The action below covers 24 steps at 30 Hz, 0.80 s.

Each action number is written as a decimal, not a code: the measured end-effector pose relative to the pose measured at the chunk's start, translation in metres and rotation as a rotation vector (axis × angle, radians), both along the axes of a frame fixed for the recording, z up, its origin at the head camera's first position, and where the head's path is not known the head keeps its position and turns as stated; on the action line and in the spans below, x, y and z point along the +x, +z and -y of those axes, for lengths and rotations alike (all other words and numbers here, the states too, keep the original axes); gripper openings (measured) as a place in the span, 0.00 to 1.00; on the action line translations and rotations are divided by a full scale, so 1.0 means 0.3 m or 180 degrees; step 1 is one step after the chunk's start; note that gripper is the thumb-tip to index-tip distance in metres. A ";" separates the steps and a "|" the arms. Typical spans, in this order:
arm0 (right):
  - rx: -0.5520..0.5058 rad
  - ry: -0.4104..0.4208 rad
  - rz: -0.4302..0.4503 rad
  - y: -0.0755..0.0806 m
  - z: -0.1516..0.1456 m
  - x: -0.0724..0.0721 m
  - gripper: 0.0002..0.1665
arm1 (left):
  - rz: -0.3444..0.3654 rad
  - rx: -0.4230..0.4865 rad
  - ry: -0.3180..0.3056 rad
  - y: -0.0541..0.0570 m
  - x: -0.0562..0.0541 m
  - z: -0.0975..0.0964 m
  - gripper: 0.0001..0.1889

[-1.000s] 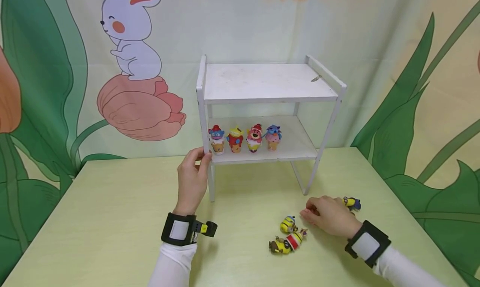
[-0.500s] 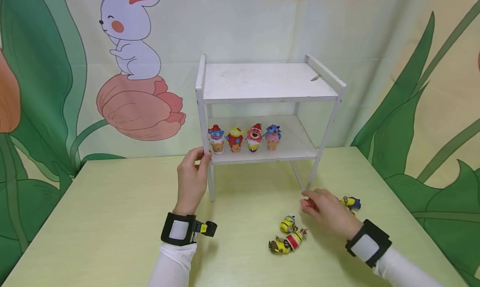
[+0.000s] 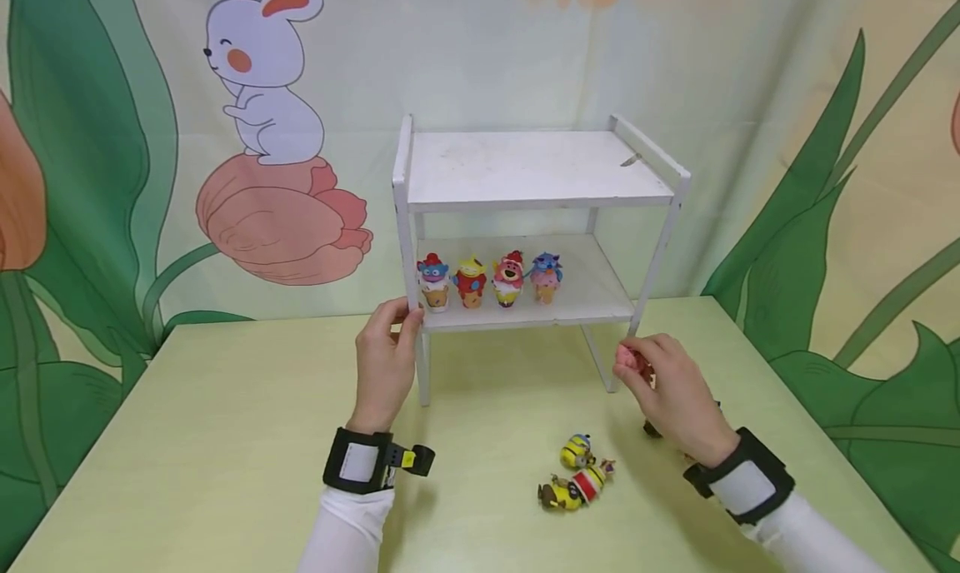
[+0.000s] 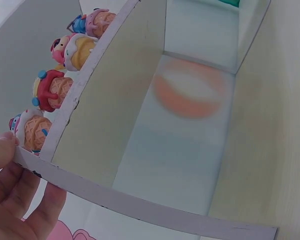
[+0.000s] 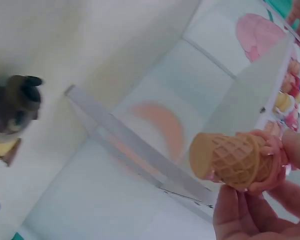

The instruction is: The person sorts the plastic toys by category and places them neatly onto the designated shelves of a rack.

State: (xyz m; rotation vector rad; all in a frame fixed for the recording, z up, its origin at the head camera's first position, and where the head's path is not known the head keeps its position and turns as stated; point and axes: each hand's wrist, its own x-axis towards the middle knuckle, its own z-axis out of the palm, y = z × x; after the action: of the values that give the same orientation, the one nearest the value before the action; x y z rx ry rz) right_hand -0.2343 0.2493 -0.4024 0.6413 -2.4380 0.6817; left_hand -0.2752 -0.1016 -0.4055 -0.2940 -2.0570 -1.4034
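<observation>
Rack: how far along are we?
Looks done: four cone figures stand in a row on the lower shelf of the rack. In hand: a pink cone figure, held off the table by the right hand; the left hand grips the rack. Apparently left: shelving that one, perhaps also the yellow figures lying on the table.

Right hand (image 3: 673, 394) higher, pink figurine (image 3: 626, 356) raised too

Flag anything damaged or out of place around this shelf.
The white shelf has a dark patch on top, towards the right, like worn paint, plus chips along one edge. Three yellow figures lie jumbled on the table, whereas the ice-cream figures stand neatly in line.
</observation>
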 end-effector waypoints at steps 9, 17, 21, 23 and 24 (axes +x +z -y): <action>-0.0368 -0.0108 -0.0409 0.036 0.027 -0.013 0.21 | 0.0029 -0.0003 -0.0009 0.001 -0.002 0.000 0.13; -0.0331 -0.0049 -0.0681 0.096 0.044 -0.044 0.20 | -0.0015 -0.0019 -0.0020 -0.001 -0.004 0.003 0.13; -0.0261 -0.0016 -0.0740 0.136 0.058 -0.066 0.18 | -0.0034 -0.0024 -0.0014 -0.001 -0.003 0.004 0.12; -0.0249 -0.0021 -0.0789 0.154 0.067 -0.080 0.17 | -0.0036 -0.0019 -0.0015 -0.002 -0.004 0.003 0.12; -0.0245 -0.0026 -0.0817 0.162 0.071 -0.087 0.17 | -0.0036 -0.0013 -0.0015 -0.002 -0.003 0.002 0.12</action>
State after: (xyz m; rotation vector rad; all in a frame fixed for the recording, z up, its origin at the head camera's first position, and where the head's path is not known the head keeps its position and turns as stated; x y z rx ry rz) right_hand -0.2603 0.2280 -0.3537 0.6454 -2.1671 0.6438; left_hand -0.2762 -0.1022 -0.4062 -0.3082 -2.0515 -1.3973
